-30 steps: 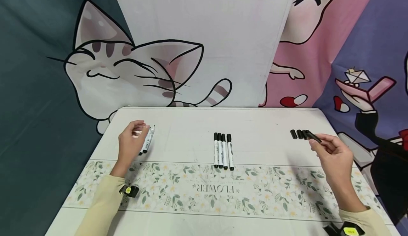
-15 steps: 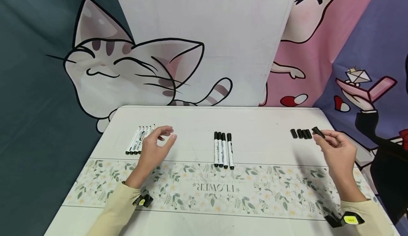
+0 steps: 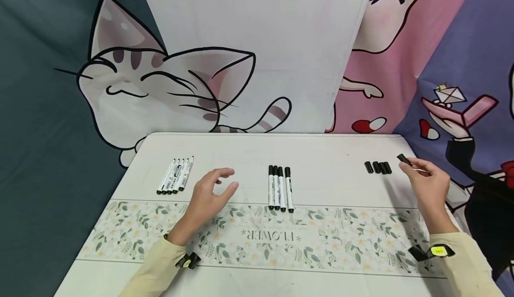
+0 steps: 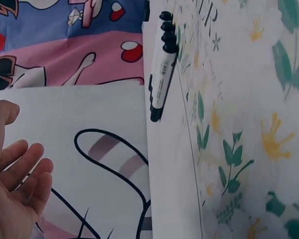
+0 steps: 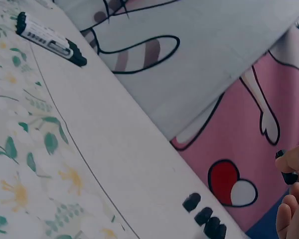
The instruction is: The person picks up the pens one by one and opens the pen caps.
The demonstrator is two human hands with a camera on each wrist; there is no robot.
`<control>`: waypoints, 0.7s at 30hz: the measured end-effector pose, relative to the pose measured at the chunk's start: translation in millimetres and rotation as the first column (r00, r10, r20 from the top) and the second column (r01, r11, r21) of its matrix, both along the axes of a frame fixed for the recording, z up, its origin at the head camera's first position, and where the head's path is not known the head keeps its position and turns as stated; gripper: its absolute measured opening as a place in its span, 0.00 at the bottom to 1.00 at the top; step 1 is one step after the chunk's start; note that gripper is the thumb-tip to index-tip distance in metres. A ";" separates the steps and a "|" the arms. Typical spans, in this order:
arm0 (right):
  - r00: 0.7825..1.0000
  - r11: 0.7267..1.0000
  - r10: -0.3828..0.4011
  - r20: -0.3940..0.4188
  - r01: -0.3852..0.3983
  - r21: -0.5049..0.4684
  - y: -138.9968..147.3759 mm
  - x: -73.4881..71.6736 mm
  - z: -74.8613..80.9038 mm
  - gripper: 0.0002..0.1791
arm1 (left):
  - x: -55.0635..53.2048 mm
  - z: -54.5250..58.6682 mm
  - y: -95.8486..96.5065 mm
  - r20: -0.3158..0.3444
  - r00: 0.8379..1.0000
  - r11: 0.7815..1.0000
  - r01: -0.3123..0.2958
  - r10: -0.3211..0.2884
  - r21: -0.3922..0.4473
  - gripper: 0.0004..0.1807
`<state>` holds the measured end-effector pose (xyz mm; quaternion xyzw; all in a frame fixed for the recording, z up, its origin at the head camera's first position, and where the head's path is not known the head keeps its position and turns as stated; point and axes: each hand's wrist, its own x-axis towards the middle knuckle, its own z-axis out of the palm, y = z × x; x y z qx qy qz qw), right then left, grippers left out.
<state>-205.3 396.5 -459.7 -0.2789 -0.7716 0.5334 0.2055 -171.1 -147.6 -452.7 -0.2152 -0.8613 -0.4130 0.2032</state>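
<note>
My right hand (image 3: 429, 185) pinches a black marker cap (image 3: 404, 159) between thumb and fingers, at the right side of the table. Beside it, several more black caps (image 3: 376, 167) lie in a row; the right wrist view shows these loose caps (image 5: 203, 216) too. With fingers apart and nothing in them, my left hand (image 3: 210, 194) hovers between two groups of markers. Uncapped white markers (image 3: 174, 176) lie side by side to its left, thin tips pointing away. To its right are several capped markers (image 3: 280, 189), black caps at the far end, the rightmost set slightly apart.
Under everything is a white table cover (image 3: 329, 176) with a flowered band (image 3: 273, 252) along its nearer part. Cartoon-printed cloth (image 3: 241, 87) hangs right behind the table's far edge. Each wrist wears a black camera strap (image 3: 188, 260).
My left hand has moved rightward from the uncapped markers, leaving them in full view. My right hand has lifted the cap slightly away from the row, to the right.
</note>
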 end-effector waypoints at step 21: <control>0.953 0.998 0.037 0.300 -0.048 0.030 37.1 -36.8 -45.1 0.12 | 13.5 -1.9 19.1 0.028 0.999 0.999 0.046 -0.045 -0.028 0.17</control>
